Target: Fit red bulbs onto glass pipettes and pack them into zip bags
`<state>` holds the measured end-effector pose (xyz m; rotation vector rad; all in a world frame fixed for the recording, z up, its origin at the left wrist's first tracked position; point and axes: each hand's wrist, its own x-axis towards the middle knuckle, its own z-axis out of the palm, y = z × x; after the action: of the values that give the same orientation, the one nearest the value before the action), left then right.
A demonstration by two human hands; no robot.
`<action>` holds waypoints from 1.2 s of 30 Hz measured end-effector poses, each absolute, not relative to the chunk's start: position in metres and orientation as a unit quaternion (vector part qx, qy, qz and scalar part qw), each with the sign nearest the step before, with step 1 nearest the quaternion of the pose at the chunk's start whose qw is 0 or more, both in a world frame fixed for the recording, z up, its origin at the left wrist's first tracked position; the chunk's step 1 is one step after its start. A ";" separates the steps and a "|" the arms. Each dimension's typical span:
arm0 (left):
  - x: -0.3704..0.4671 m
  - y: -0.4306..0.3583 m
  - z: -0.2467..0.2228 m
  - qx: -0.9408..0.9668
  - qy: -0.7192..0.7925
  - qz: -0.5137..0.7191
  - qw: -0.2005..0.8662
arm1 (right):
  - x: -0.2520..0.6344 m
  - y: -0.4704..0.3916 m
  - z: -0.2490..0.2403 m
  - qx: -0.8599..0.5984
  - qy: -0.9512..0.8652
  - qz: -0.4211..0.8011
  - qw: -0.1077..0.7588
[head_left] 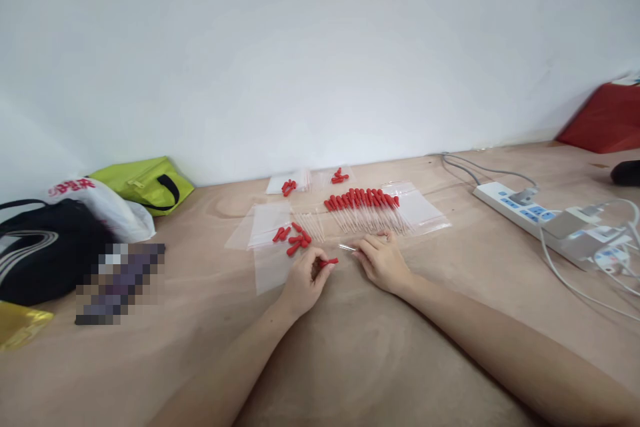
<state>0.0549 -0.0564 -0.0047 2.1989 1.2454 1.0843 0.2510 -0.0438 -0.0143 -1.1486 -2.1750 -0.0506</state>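
Between the fingertips of my left hand [304, 283] is a red rubber bulb [331, 261], its narrow end toward the right. My right hand [384, 264] pinches a thin clear dropper tube [346, 249], whose free end points left toward the bulb. The two are apart. Beyond my right hand lies a row of droppers [364, 199] with red bulbs on their tubes. Several loose red bulbs [294, 248] lie past my left hand, beside bare clear tubes [313, 225] on plastic bags [270, 227].
More red bulbs [289, 187] and bags lie near the wall. A white power strip [510, 208] with plugs and cables is on the right, a red bag [605, 120] behind it. On the left are a green bag [145, 180], a white plastic bag [110, 210] and a black bag [60, 253].
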 end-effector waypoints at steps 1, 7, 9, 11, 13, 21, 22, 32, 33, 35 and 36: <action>0.053 -0.054 -0.004 0.790 0.445 0.391 0.159 | 0.251 -0.044 -0.014 -0.438 -0.834 -0.017 0.335; 0.046 -0.047 -0.004 0.835 0.423 0.351 0.025 | 0.251 -0.045 -0.013 -0.414 -0.848 -0.015 0.330; 0.046 -0.048 -0.003 0.843 0.419 0.338 0.011 | 0.251 -0.045 -0.012 -0.406 -0.852 -0.014 0.331; 0.047 -0.048 -0.002 0.845 0.419 0.332 0.011 | 0.251 -0.044 -0.012 -0.400 -0.854 -0.014 0.333; 0.048 -0.048 -0.001 0.844 0.420 0.333 0.019 | 0.251 -0.044 -0.012 -0.396 -0.855 -0.012 0.334; 0.048 -0.047 -0.001 0.839 0.439 0.319 0.038 | 0.252 -0.042 -0.013 -0.378 -0.864 0.007 0.332; 0.048 -0.047 -0.001 0.838 0.439 0.320 0.043 | 0.252 -0.041 -0.014 -0.375 -0.866 0.009 0.330; 0.049 -0.049 0.002 0.854 0.398 0.332 0.044 | 0.254 -0.032 -0.015 -0.330 -0.882 0.036 0.334; 0.049 -0.049 0.003 0.858 0.390 0.332 0.038 | 0.255 -0.031 -0.015 -0.327 -0.885 0.035 0.330; 0.049 -0.050 0.004 0.866 0.377 0.327 0.026 | 0.255 -0.031 -0.014 -0.321 -0.890 0.032 0.322; 0.049 -0.051 0.005 0.870 0.372 0.323 0.019 | 0.255 -0.031 -0.014 -0.317 -0.893 0.029 0.317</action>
<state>0.0489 -0.0507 0.0046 2.7002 1.1555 1.0028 0.2554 -0.0309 -0.0138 -0.8351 -2.3513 0.0760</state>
